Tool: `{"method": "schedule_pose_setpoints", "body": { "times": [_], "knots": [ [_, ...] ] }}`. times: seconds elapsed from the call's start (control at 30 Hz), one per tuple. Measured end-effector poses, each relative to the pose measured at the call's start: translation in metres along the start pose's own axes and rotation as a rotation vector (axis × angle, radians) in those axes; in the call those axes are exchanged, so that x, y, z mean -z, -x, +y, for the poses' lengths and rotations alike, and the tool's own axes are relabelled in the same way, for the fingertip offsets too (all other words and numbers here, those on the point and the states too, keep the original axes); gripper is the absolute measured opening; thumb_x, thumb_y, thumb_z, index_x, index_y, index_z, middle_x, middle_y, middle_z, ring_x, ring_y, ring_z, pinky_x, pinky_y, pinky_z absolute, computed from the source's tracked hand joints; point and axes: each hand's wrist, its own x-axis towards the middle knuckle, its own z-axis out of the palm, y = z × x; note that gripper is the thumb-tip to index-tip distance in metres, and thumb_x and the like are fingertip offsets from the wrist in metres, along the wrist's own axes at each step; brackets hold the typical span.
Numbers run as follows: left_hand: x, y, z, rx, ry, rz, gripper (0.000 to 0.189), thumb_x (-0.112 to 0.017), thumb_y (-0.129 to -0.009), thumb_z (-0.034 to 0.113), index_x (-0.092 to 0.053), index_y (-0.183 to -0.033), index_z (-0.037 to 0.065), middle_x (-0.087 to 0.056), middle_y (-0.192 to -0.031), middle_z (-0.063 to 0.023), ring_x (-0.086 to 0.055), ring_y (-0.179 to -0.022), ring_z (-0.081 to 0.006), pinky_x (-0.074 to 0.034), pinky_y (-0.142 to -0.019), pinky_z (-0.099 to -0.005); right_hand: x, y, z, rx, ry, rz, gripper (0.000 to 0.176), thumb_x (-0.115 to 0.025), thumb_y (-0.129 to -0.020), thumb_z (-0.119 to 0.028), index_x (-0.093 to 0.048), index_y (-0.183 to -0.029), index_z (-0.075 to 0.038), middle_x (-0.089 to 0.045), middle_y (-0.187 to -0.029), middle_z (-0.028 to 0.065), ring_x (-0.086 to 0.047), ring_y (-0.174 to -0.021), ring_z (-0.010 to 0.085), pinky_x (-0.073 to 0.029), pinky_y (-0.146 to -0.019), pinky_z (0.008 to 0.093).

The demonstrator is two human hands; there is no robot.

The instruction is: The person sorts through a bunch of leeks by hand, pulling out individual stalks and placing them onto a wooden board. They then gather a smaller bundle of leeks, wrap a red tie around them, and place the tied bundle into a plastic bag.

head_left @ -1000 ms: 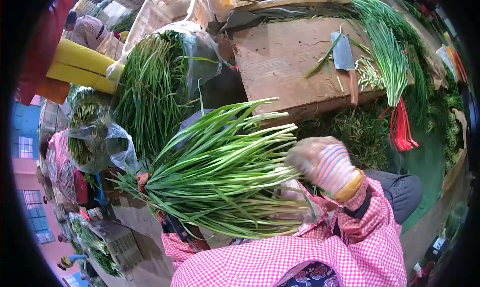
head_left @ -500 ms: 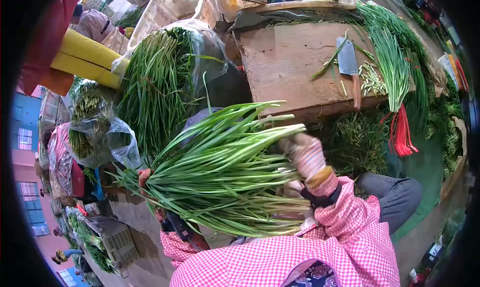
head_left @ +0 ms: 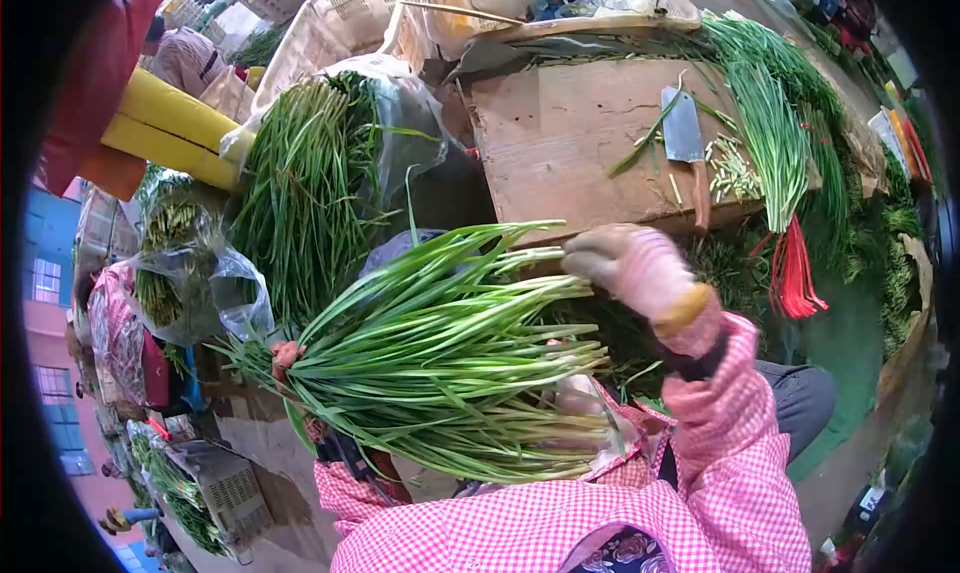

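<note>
A large fanned bunch of garlic chives (head_left: 440, 363) lies across the middle of the view, pale cut ends to the right. At its left, narrow end my left hand (head_left: 288, 357) is closed round the gathered leaves; most of that hand is hidden by them. My right hand (head_left: 625, 261), in a light glove with a striped cuff, is raised at the upper stem ends. Its fingers stretch left, slightly blurred, close to the tips of the stems. No separate item shows in it.
Ahead is a wooden board (head_left: 570, 123) with a cleaver (head_left: 683, 138) and chopped stem bits (head_left: 733, 168). Tied chives (head_left: 775, 143) with red strings (head_left: 795, 273) lie to its right. A plastic bag of greens (head_left: 310, 193) stands left, near a yellow post (head_left: 170, 128).
My right hand has lifted up and slightly right, off the stems' side toward the upper ends. The bunch has dropped a little lower left and stays in my left hand.
</note>
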Motion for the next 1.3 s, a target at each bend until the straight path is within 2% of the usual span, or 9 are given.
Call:
{"method": "schedule_pose_setpoints", "body": {
  "times": [0.43,0.6,0.7,0.8,0.93,1.07,1.2,1.27,1.3],
  "knots": [
    [0.001,-0.002,-0.006,0.021,0.036,-0.026,0.013,-0.052,-0.086,0.009,-0.046,-0.097,0.008,-0.050,-0.078,0.0009,-0.051,-0.075,-0.0111,-0.042,-0.080,-0.0306,-0.033,0.009,0.005,0.423,0.458,0.206,0.013,-0.057,-0.073,-0.025,-0.067,-0.075,-0.016,-0.063,-0.077,0.0089,-0.061,-0.080,0.0260,-0.048,-0.069,0.0388],
    [0.001,-0.002,-0.005,0.020,0.052,-0.043,0.013,-0.051,-0.085,0.009,-0.046,-0.097,0.008,-0.050,-0.078,0.0007,-0.051,-0.075,-0.0114,-0.042,-0.080,-0.0308,-0.016,0.012,0.095,-0.040,0.695,0.134,0.019,-0.057,-0.074,-0.030,-0.067,-0.078,-0.014,-0.065,-0.086,0.0086,-0.061,-0.087,0.0253,-0.046,-0.076,0.0382],
    [0.004,-0.002,-0.008,0.030,0.062,-0.041,0.013,-0.051,-0.085,0.009,-0.045,-0.097,0.008,-0.050,-0.078,0.0006,-0.051,-0.075,-0.0116,-0.042,-0.080,-0.0309,0.003,0.027,0.093,-0.446,0.789,-0.419,0.020,-0.056,-0.078,-0.027,-0.067,-0.081,-0.011,-0.063,-0.093,0.0116,-0.059,-0.087,0.0284,-0.045,-0.079,0.0395],
    [0.003,-0.005,-0.010,0.039,0.069,-0.056,0.014,-0.051,-0.085,0.009,-0.045,-0.097,0.008,-0.050,-0.078,0.0004,-0.050,-0.075,-0.0117,-0.042,-0.080,-0.0310,-0.020,0.014,0.104,0.253,0.392,0.121,0.021,-0.056,-0.082,-0.025,-0.067,-0.090,-0.010,-0.063,-0.097,0.0106,-0.060,-0.088,0.0234,-0.045,-0.081,0.0362],
    [-0.002,-0.008,-0.009,0.057,0.074,-0.087,0.014,-0.051,-0.085,0.009,-0.045,-0.098,0.007,-0.050,-0.078,0.0002,-0.050,-0.076,-0.0119,-0.042,-0.080,-0.0311,-0.063,-0.015,0.049,-0.033,-1.148,-0.388,0.038,-0.061,-0.081,-0.017,-0.055,-0.115,0.000,-0.060,-0.110,0.0083,-0.056,-0.098,0.0139,-0.046,-0.085,0.0292],
    [-0.006,-0.005,-0.006,0.057,0.076,-0.109,0.014,-0.051,-0.085,0.009,-0.045,-0.098,0.007,-0.049,-0.079,0.0000,-0.050,-0.076,-0.0122,-0.042,-0.080,-0.0312,-0.077,-0.012,0.017,0.222,-1.512,-0.471,0.043,-0.064,-0.080,-0.018,-0.053,-0.117,0.000,-0.060,-0.110,0.0100,-0.057,-0.098,0.0154,-0.047,-0.085,0.0301],
    [-0.010,-0.007,-0.005,0.064,0.079,-0.136,0.015,-0.051,-0.085,0.009,-0.044,-0.098,0.007,-0.049,-0.079,-0.0002,-0.050,-0.076,-0.0124,-0.042,-0.080,-0.0313,-0.050,0.001,-0.010,0.186,-1.084,-0.258,0.023,-0.064,-0.080,-0.016,-0.064,-0.098,-0.002,-0.064,-0.097,0.0076,-0.060,-0.084,0.0139,-0.049,-0.074,0.0280],
    [-0.010,-0.008,-0.005,0.067,0.093,-0.144,0.015,-0.051,-0.085,0.009,-0.044,-0.098,0.007,-0.049,-0.079,-0.0003,-0.050,-0.076,-0.0125,-0.041,-0.081,-0.0314,-0.056,-0.002,0.016,0.757,-0.083,0.190,0.019,-0.066,-0.074,-0.014,-0.066,-0.088,-0.002,-0.064,-0.082,0.0058,-0.060,-0.075,0.0128,-0.048,-0.068,0.0259],
    [-0.010,-0.008,-0.005,0.070,0.099,-0.150,0.015,-0.051,-0.085,0.009,-0.044,-0.098,0.007,-0.049,-0.079,-0.0003,-0.050,-0.076,-0.0125,-0.041,-0.081,-0.0314,-0.041,0.014,0.006,0.370,-0.450,0.041,0.014,-0.065,-0.071,-0.011,-0.066,-0.082,-0.003,-0.062,-0.075,0.0040,-0.060,-0.070,0.0138,-0.048,-0.064,0.0257]
  ]
}}
